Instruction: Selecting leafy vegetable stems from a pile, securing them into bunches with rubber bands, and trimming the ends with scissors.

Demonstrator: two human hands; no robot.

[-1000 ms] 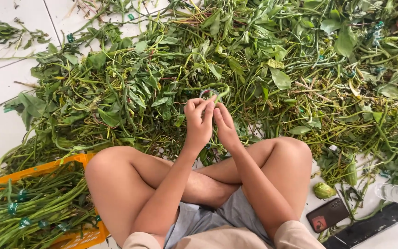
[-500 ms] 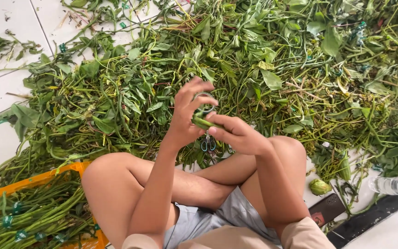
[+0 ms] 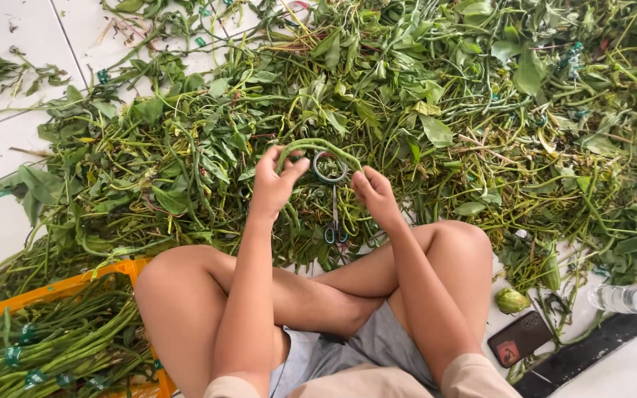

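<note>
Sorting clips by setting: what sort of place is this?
Probably a home or small-farm sorting floor: white floor tiles, a loose vine heap, and an orange crate of bundled long beans.

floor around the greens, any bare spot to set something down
Bare white tile lies far left, between the greens pile and the orange crate. Bottom right is crowded with the phone and water bottle.

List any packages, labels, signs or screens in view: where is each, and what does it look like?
Phone: on the floor by the person's right knee, a dark rectangle with a reddish patch, beside a black strip.
Plastic bottle: lying at the right edge, clear, with a pale blue band.
Orange crate: bottom left, holding green stems tied with green bands.
No signs in view.
</note>
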